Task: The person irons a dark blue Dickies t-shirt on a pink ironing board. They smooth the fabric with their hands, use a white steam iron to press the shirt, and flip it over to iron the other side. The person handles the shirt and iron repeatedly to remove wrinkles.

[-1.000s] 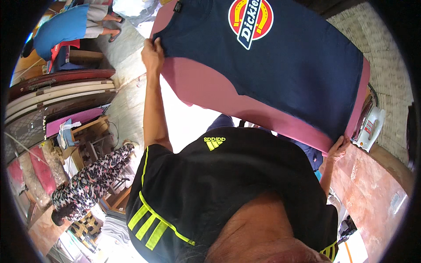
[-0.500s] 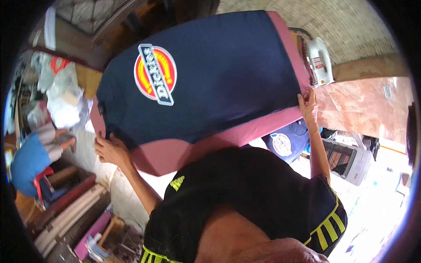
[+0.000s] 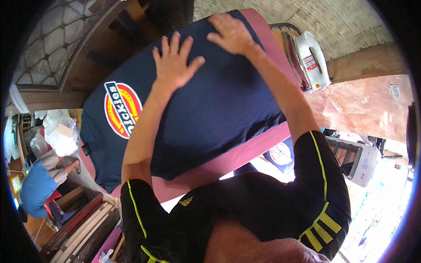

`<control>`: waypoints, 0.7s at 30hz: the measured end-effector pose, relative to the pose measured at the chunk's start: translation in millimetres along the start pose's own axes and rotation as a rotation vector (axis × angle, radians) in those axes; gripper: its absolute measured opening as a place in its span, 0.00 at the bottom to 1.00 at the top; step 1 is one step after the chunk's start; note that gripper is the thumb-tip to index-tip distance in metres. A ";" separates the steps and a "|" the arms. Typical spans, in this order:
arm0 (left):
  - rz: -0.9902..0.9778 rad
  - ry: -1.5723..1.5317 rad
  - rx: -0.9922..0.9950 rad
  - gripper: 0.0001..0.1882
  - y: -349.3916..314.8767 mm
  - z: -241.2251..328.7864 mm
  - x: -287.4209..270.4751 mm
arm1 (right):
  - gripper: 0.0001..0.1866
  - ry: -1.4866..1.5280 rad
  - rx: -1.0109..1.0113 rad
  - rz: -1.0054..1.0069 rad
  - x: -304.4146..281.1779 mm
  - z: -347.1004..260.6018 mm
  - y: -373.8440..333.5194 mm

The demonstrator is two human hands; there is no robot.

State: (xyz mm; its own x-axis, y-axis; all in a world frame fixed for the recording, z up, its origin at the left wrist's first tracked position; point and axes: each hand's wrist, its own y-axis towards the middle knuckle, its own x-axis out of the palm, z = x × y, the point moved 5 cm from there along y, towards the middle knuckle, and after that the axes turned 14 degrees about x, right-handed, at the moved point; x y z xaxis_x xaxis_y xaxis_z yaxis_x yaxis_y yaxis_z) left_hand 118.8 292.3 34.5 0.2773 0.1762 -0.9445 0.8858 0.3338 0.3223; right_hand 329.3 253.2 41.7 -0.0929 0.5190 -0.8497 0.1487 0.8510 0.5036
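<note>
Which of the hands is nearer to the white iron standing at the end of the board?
The right. The right hand lies flat on the navy shirt just beside the white iron; the left hand presses the shirt farther away.

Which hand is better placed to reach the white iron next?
Probably the right hand: it lies flat on the navy T-shirt nearer the white iron; the left hand lies farther away.
</note>
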 end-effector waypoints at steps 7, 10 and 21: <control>0.110 0.065 -0.113 0.41 53.4 28.8 42.1 | 0.30 -0.375 0.118 0.163 -78.3 86.3 -60.9; 0.027 -0.049 0.049 0.42 68.3 123.6 20.2 | 0.30 -0.342 0.267 0.104 -166.7 134.8 -94.1; -0.201 -0.388 0.359 0.44 -4.6 306.6 -10.3 | 0.20 0.481 0.921 -0.355 -186.1 224.1 -156.2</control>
State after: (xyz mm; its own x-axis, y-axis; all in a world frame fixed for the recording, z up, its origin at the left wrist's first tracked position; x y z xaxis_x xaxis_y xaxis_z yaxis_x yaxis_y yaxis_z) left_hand 226.0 5.1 23.2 0.1464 -0.2346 -0.9610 0.9875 -0.0219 0.1558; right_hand 544.0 5.8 86.2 -0.6207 0.4034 -0.6724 0.6971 0.6764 -0.2377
